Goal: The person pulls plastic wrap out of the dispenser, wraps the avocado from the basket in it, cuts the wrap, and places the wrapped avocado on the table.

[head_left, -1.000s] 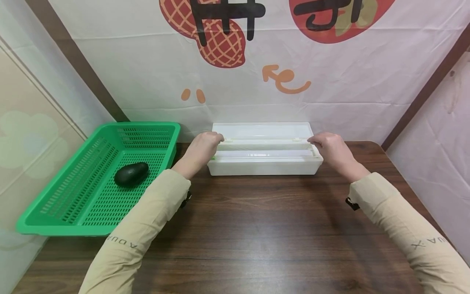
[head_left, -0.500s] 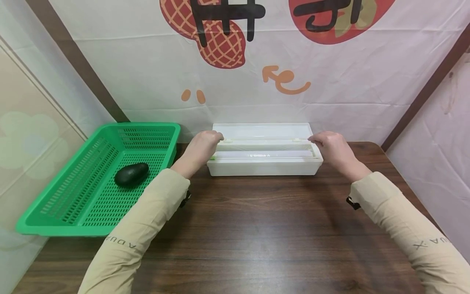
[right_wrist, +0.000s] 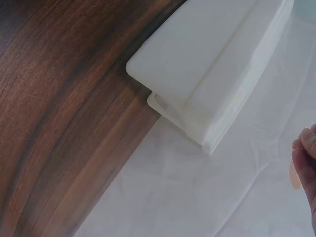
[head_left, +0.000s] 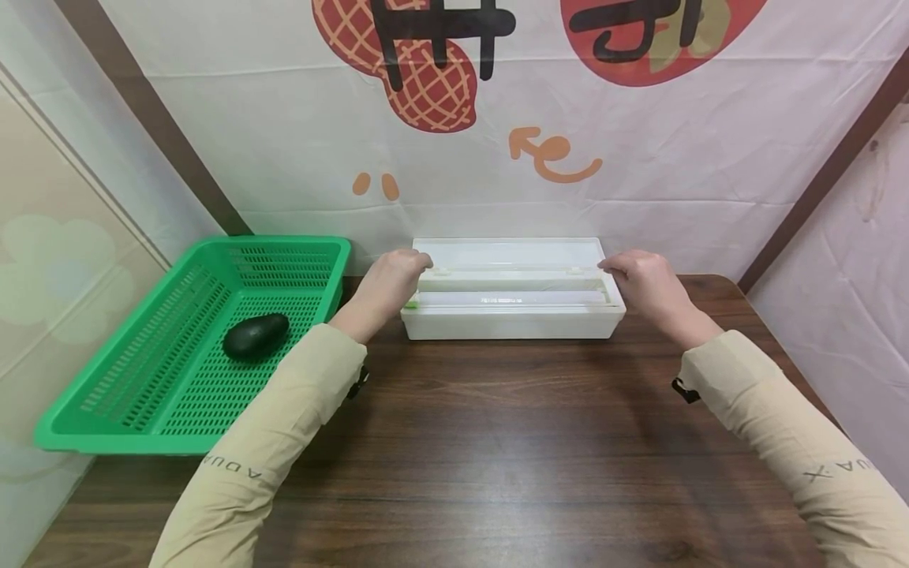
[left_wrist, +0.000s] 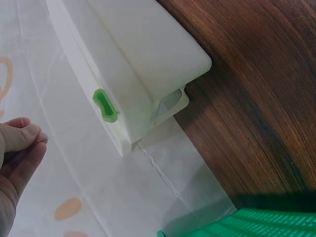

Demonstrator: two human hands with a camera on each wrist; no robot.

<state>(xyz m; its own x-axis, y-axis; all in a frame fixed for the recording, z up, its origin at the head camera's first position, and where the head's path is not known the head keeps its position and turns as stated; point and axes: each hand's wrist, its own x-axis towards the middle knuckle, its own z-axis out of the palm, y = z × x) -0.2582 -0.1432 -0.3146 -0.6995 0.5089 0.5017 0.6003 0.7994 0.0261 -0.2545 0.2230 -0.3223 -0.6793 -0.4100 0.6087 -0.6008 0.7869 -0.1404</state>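
Note:
A long white cling film dispenser [head_left: 511, 324] stands against the back wall, its lid [head_left: 513, 252] raised behind it. Inside lies a pale roll of cling film [head_left: 511, 298]. At its left end my left hand [head_left: 393, 280] pinches thumb to fingertips, just over the rim. My right hand [head_left: 644, 282] pinches the same way at the opposite end. The see-through film between them barely shows; faint creases appear near the right fingers [right_wrist: 307, 165] in the right wrist view. A green slider [left_wrist: 105, 105] sits on the box in the left wrist view.
A green plastic basket [head_left: 192, 443] stands on the left, holding a dark, glossy, pear-shaped vegetable or fruit [head_left: 256, 337]. Brown wood-grain table [head_left: 511, 450] spreads in front of the dispenser. A white printed cloth [head_left: 461, 173] hangs close behind it.
Both hands have risen very slightly above the dispenser, still pinching, and the right has drifted a little to the right. The dispenser stays in place.

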